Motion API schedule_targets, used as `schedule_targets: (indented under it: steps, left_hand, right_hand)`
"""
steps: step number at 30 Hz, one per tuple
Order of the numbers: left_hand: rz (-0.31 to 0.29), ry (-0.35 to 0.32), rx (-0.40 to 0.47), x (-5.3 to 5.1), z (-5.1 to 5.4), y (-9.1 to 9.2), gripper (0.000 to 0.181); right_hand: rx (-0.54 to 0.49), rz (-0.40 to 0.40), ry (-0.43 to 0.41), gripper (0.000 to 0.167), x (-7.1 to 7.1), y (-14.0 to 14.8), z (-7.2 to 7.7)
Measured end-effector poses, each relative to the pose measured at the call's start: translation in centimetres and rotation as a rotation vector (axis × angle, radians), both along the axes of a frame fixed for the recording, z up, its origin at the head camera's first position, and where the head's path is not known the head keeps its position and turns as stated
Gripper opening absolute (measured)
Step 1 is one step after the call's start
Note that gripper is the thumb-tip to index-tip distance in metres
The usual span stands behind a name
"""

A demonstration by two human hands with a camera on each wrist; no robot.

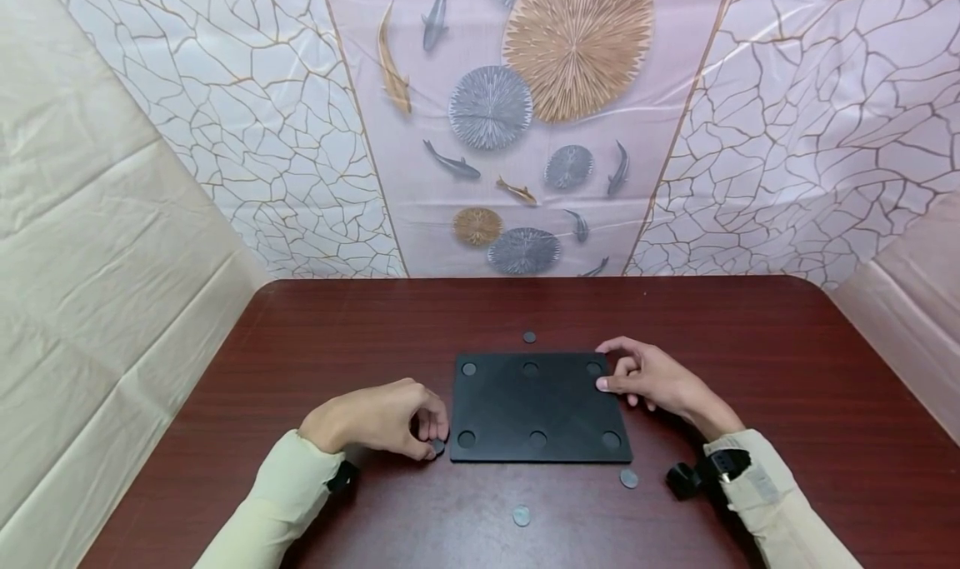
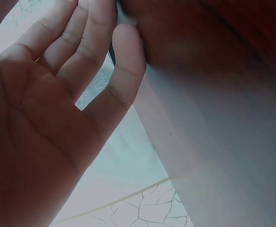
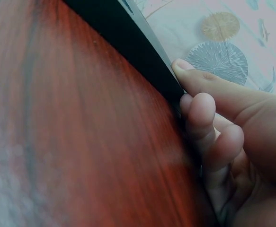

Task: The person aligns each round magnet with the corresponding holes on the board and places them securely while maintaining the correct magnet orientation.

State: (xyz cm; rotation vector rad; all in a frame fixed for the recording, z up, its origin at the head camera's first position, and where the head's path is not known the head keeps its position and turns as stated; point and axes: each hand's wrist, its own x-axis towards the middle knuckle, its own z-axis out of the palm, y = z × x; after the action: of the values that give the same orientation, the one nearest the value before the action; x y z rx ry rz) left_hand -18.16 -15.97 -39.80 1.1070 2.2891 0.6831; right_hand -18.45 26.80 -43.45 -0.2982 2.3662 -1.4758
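Note:
A flat black board point(image 1: 536, 406) with several shallow round recesses lies on the table. My left hand point(image 1: 386, 419) is just left of it, thumb and fingertips pinching a small grey coin point(image 1: 438, 446) at the tabletop. In the left wrist view the left hand point(image 2: 48, 109) shows its palm, and its fingers hide the coin. At the board's upper right edge, my right hand point(image 1: 660, 379) grips with the thumb on top and curled fingers by the side. The right wrist view shows that thumb point(image 3: 213, 82) against the edge of the black board point(image 3: 128, 42).
Loose coins lie around the board: one coin point(image 1: 529, 336) behind it, another coin point(image 1: 628, 478) near its front right corner, and a third coin point(image 1: 521, 516) in front. The dark red wooden table point(image 1: 337, 327) meets a patterned cloth backdrop point(image 1: 480, 177) at the back.

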Motion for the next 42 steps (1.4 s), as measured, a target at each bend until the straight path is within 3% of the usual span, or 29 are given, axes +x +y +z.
schedule_targets:
  steps: [5,12,19,29,42]
  left_hand:
    - [0.009,-0.007,0.005,-0.14,0.1,-0.09,0.019]
    - [0.017,0.04,0.009,-0.27,0.04,-0.23,0.019]
    - [0.031,0.039,0.029,-0.31,0.12,-0.27,0.019]
    - [0.006,0.114,0.049,-0.31,0.24,-0.27,0.017]
    - [0.023,0.137,0.068,-0.14,0.17,-0.05,0.018]
  right_hand:
    - [0.004,-0.005,-0.001,0.06,-0.02,0.03,0.04]
    - [-0.001,-0.007,-0.002,0.06,0.03,-0.09,0.07]
    - [0.002,-0.006,-0.003,0.06,0.11,-0.11,0.1]
    - [-0.001,-0.008,0.0,0.06,0.04,-0.12,0.09]
    - [-0.004,-0.004,0.007,0.061,0.06,-0.09,0.03]
